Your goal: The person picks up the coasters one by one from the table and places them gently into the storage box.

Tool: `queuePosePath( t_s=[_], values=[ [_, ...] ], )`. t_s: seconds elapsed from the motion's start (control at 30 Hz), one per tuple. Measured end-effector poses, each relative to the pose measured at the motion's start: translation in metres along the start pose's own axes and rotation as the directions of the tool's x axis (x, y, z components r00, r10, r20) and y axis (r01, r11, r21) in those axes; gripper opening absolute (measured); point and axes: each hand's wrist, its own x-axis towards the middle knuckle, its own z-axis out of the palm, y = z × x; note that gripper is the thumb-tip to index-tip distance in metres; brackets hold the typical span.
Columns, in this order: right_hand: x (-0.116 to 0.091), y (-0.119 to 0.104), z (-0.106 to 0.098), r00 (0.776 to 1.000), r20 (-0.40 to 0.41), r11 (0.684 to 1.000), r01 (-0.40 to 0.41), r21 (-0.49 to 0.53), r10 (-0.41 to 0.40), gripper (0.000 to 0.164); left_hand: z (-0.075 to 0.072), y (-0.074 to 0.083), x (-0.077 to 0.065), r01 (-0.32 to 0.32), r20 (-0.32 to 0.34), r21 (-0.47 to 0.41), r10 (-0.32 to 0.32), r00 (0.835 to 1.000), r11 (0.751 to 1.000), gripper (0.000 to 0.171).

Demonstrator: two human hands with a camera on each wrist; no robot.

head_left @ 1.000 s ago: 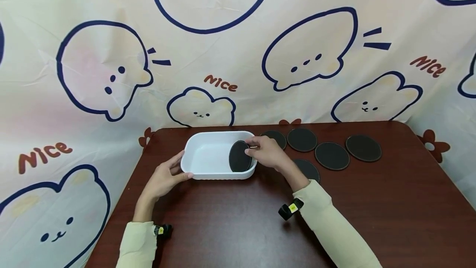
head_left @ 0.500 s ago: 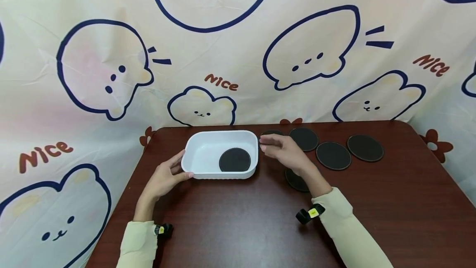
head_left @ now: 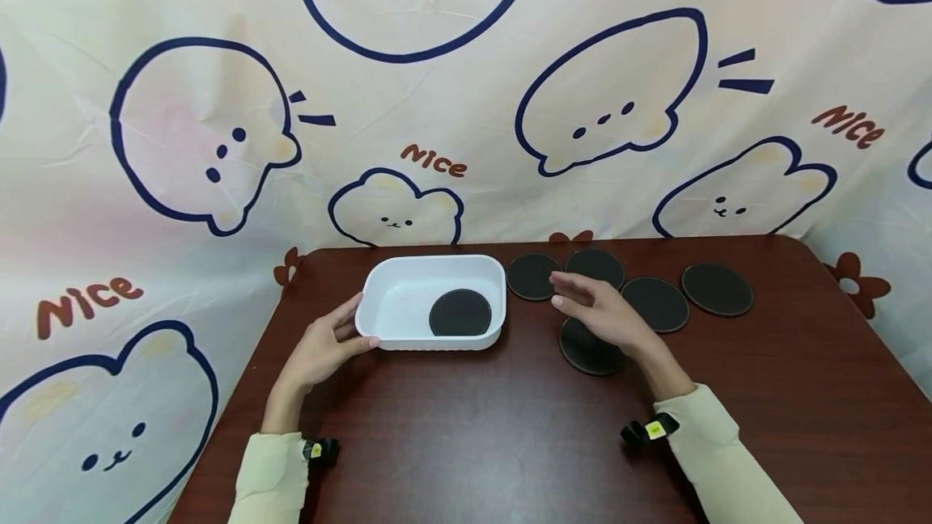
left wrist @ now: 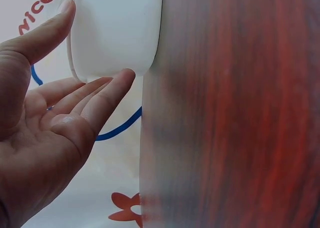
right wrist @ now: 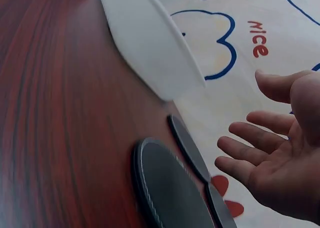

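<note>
A white rectangular dish (head_left: 396, 342) sits at the back left of the table, with one round black coaster (head_left: 460, 312) lying flat inside at its right end. My left hand (head_left: 323, 350) holds the dish's left end, the thumb at the front rim and the fingers against the end wall, as the left wrist view shows of the dish's side (left wrist: 115, 32). Above the loose coasters, my right hand (head_left: 597, 310) holds nothing, its fingers extended and spread. Just below it lies the nearest coaster (head_left: 590, 350); another coaster (head_left: 533, 277) is by its fingertips.
More black coasters lie to the right: one at the back (head_left: 595, 264), one partly behind the right hand (head_left: 658, 306), and one farthest right (head_left: 717, 289). A patterned cloth (head_left: 480, 103) hangs behind the brown table (head_left: 451, 443).
The right hand let go of the coaster, which dropped flat into the dish, then moved right over the loose coasters. The left hand and the dish stayed in place.
</note>
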Motion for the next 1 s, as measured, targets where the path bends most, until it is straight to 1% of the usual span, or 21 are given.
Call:
queuePosePath(
  t_s=[0.03,0.17,0.27,0.37,0.47,0.63,0.77,0.87,1.0],
  values=[
    [-0.002,0.002,-0.002,1.0,0.004,1.0,0.008,-0.025,-0.008,0.064,0.0,0.0,0.0,0.001,0.0,-0.002,-0.001,1.0,1.0,0.096],
    [-0.009,0.009,-0.01,1.0,0.002,0.991,-0.005,-0.133,0.005,0.071,0.0,0.001,-0.001,0.0,0.0,-0.001,0.0,1.0,1.0,0.097],
    [-0.014,0.015,-0.016,1.0,-0.008,0.977,-0.009,-0.213,0.008,0.073,0.0,0.001,-0.001,0.001,0.0,-0.004,-0.001,1.0,1.0,0.096],
    [-0.019,0.021,-0.021,1.0,-0.015,0.96,0.002,-0.28,-0.006,0.074,0.0,0.001,-0.001,-0.001,0.002,-0.008,0.001,1.0,1.0,0.095],
    [-0.025,0.025,-0.025,0.999,-0.018,0.937,0.025,-0.348,-0.034,0.074,0.0,0.001,-0.001,-0.003,0.002,-0.013,0.003,1.0,1.0,0.096],
    [-0.033,0.028,-0.028,0.997,-0.006,0.886,0.067,-0.459,-0.078,0.074,0.0,0.002,0.0,-0.008,0.002,-0.008,0.008,1.0,1.0,0.096],
    [-0.037,0.03,-0.028,0.997,0.013,0.857,0.074,-0.51,-0.079,0.072,0.0,0.003,0.0,-0.009,0.0,0.002,0.009,1.0,1.0,0.095],
    [-0.038,0.031,-0.028,0.997,0.027,0.852,0.074,-0.518,-0.071,0.07,0.0,0.003,0.0,-0.008,0.002,0.003,0.008,1.0,1.0,0.095],
    [-0.039,0.032,-0.029,0.997,0.043,0.854,0.074,-0.515,-0.061,0.068,0.0,0.004,0.0,-0.009,0.006,-0.001,0.009,1.0,1.0,0.094]
  ],
)
